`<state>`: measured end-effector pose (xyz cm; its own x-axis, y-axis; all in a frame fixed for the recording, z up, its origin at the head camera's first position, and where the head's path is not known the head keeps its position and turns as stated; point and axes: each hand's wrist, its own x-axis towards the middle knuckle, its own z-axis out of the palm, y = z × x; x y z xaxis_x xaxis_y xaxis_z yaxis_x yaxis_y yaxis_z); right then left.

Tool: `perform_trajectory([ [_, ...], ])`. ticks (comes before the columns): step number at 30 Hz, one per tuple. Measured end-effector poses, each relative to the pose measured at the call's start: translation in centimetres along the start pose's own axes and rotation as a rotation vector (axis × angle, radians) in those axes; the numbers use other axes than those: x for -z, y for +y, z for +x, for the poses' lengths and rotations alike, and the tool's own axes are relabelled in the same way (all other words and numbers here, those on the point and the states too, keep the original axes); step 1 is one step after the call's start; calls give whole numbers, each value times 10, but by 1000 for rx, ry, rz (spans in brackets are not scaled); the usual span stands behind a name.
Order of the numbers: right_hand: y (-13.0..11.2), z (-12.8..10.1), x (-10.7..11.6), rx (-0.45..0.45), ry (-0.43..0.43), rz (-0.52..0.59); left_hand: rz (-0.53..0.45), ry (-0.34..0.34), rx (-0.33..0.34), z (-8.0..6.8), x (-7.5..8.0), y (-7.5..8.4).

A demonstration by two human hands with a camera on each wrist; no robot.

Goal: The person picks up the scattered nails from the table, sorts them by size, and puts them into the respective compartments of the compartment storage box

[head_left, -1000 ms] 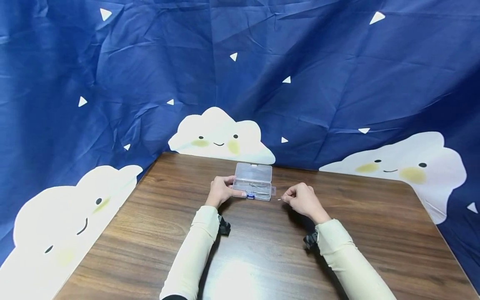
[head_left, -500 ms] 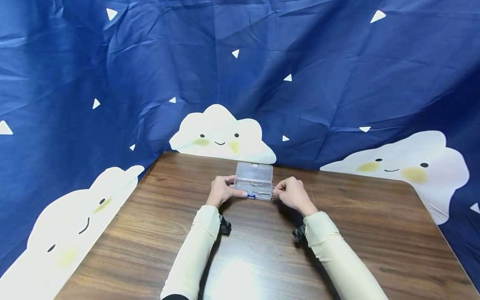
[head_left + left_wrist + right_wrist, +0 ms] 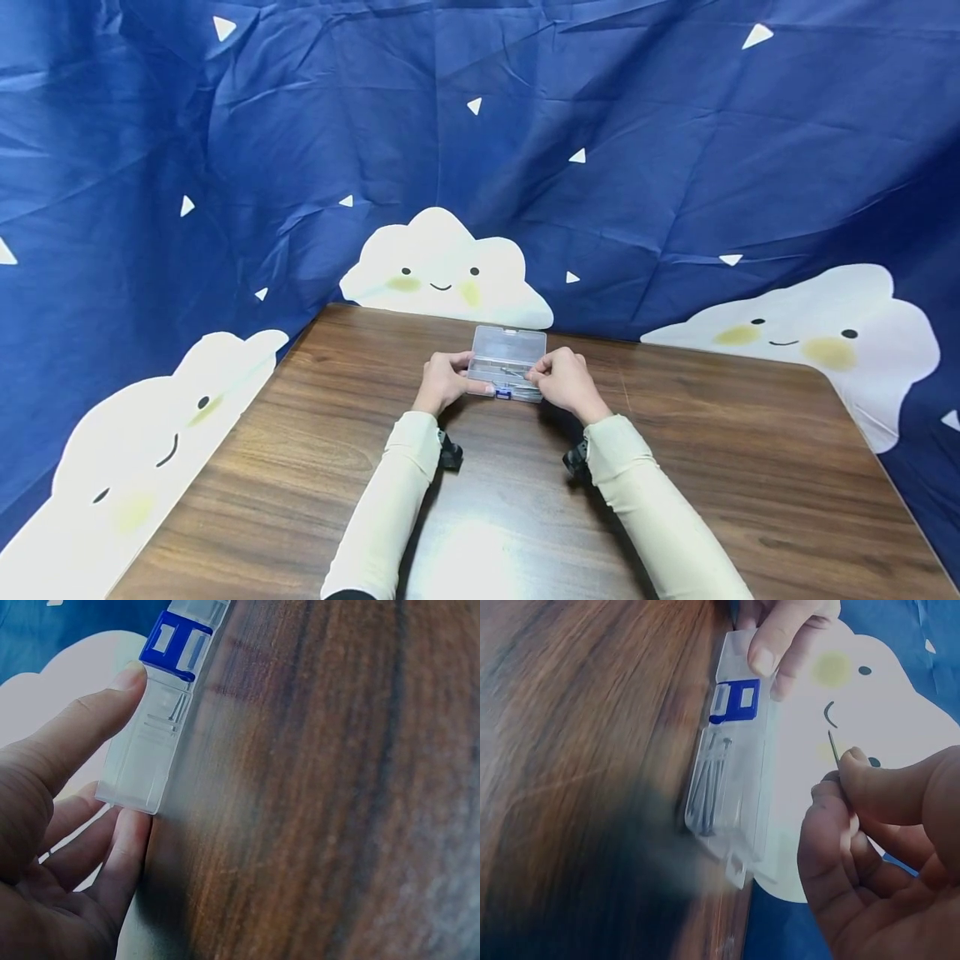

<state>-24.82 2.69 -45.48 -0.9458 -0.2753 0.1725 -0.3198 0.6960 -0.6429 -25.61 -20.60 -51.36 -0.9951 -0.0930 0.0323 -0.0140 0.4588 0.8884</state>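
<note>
A clear plastic case (image 3: 510,344) stands on the table with its lid up. A blue latch (image 3: 177,646) is on its front wall. Through that wall, several nails (image 3: 711,787) show in the right wrist view. My left hand (image 3: 442,385) grips the left end of the case, its thumb on the front near the latch and its fingers at the end. Over the right part of the case is my right hand (image 3: 567,385). Between thumb and forefinger it pinches a thin nail (image 3: 834,750), pointed end outward; the nail's other end is hidden by the fingers.
The brown wooden table (image 3: 712,467) extends toward me and to both sides. Behind it hangs a blue cloth (image 3: 660,150) with white clouds and triangles. A hanging tab (image 3: 736,871) sticks out from the case's right end.
My right hand has moved left from beside the case to above its right part, still pinching the nail. The left hand and the case have stayed in place.
</note>
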Motion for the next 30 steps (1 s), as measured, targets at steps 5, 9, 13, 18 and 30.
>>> perform_trajectory([
  [5,-6,4,-5,-15,1,10,3,1,10,0,0,1],
  [9,-10,7,-9,-20,7,22,6,2,14,0,0,1],
  [13,-11,10,-14,-31,10,23,-3,-2,13,0,0,1],
  [18,-13,14,-22,-27,28,23,-18,-4,3,0,0,2],
  [30,-21,20,-36,-5,5,28,-36,-9,-26,-1,0,0],
])
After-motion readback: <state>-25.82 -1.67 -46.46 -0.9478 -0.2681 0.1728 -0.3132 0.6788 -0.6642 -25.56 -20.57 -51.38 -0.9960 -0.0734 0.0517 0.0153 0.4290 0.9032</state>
